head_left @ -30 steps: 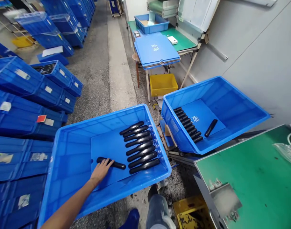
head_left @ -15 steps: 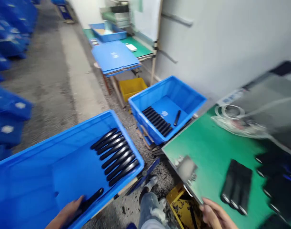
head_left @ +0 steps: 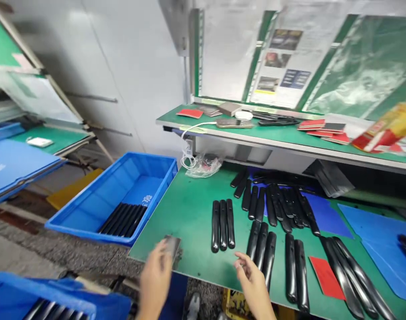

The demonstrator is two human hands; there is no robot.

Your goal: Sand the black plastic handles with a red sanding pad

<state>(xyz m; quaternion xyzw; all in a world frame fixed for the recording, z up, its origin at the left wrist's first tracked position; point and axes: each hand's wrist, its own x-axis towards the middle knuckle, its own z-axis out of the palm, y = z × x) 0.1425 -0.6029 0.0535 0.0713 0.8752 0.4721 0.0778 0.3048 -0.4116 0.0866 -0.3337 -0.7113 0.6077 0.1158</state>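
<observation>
Presently, in the head view, the left hand (head_left: 155,279) was blurred over a grey metal plate (head_left: 172,245) at the bench corner; whether it gripped anything could not be told. The right hand (head_left: 252,278) hovered half-curled and empty, just beside three black handles (head_left: 261,243). Judged slim and glossy, these would want a mid-length pinch, lifted clear of neighbours. The green bench mat (head_left: 189,213) bore many more; a blue crate (head_left: 89,209) stood to the left, with a shelf (head_left: 283,135) above.

Bare green bench (head_left: 186,213) left of black handles (head_left: 223,224); shelf (head_left: 276,140) overhead
</observation>
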